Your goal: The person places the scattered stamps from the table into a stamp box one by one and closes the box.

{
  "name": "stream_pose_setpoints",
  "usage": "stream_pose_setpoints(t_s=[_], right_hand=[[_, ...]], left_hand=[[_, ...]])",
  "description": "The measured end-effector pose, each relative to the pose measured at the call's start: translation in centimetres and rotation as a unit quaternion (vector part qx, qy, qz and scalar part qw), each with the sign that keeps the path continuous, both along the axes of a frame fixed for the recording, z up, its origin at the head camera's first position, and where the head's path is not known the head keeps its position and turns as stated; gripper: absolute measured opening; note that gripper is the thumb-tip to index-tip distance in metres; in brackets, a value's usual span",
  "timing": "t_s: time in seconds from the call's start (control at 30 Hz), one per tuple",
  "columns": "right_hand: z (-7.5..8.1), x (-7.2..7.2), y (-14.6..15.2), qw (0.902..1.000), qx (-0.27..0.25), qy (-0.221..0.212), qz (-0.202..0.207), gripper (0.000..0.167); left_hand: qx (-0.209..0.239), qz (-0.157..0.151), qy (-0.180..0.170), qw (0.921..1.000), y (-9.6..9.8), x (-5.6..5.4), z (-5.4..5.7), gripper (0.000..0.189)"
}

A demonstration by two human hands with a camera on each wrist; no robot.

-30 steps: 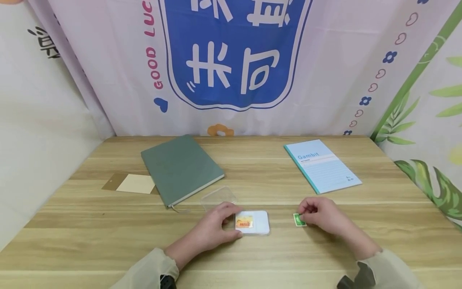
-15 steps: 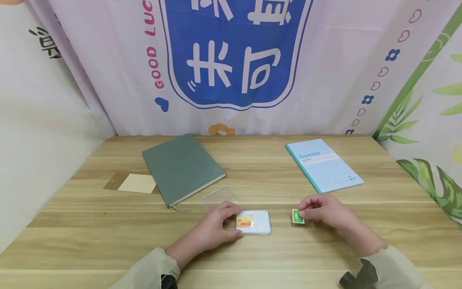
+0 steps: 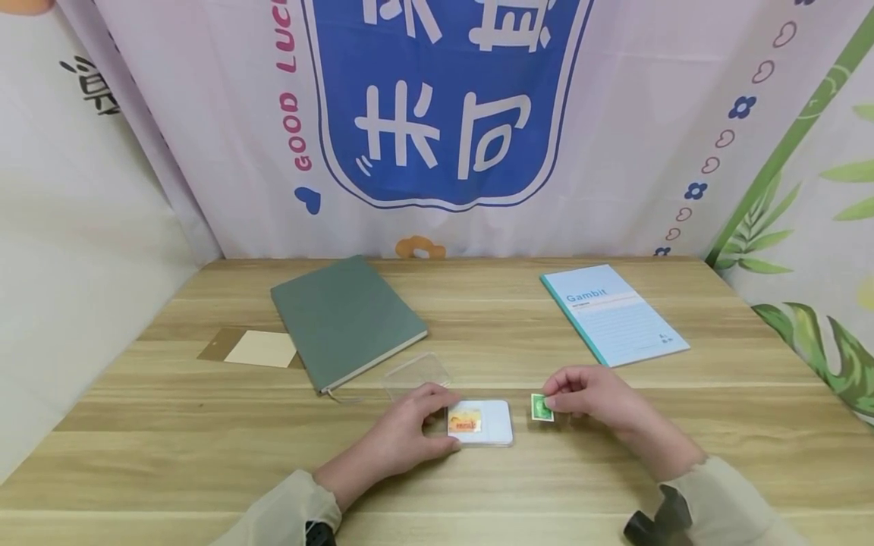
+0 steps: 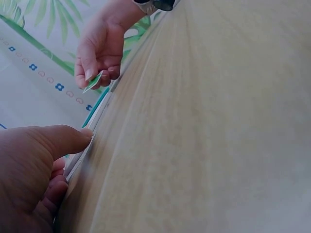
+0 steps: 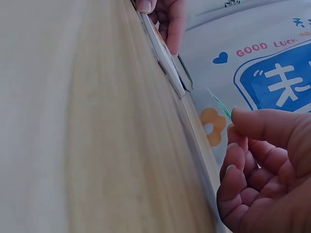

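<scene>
Right of the left hand (image 3: 412,426), gripping a round-cornered white slab (image 3: 495,422), the right hand (image 3: 595,396) pinched a thin, white-edged green square (image 3: 540,408) above wood-grained tabletop (image 3: 478,493), before printed cloth (image 3: 614,136).

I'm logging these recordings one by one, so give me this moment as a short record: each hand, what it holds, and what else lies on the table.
Left hand: grips the left end of the flat white case by opposite edges
Right hand: pinches the small green stamp above the table, right of the case
On the case: orange-yellow label
Behind left hand: clear plastic piece
Back left: dark green notebook, cream-and-brown card left of it
Back right: light blue notebook, "Gambit" on its cover
</scene>
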State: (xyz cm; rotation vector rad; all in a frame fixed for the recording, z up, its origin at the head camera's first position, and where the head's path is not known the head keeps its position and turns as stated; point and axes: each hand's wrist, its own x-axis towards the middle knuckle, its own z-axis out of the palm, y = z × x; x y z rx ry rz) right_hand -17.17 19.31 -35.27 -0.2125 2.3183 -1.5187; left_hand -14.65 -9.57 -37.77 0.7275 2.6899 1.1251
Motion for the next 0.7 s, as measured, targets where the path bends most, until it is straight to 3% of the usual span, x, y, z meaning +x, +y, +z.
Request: stream_pose_setpoints(t_s=[0.7], right_hand=[[-0.1, -0.1, -3.5, 0.9987, -0.016, 0.005, 0.048, 0.019]], left_hand=[[-0.008, 0.001, 0.007, 0.9999, 0.1, 0.0, 0.0, 0.052]])
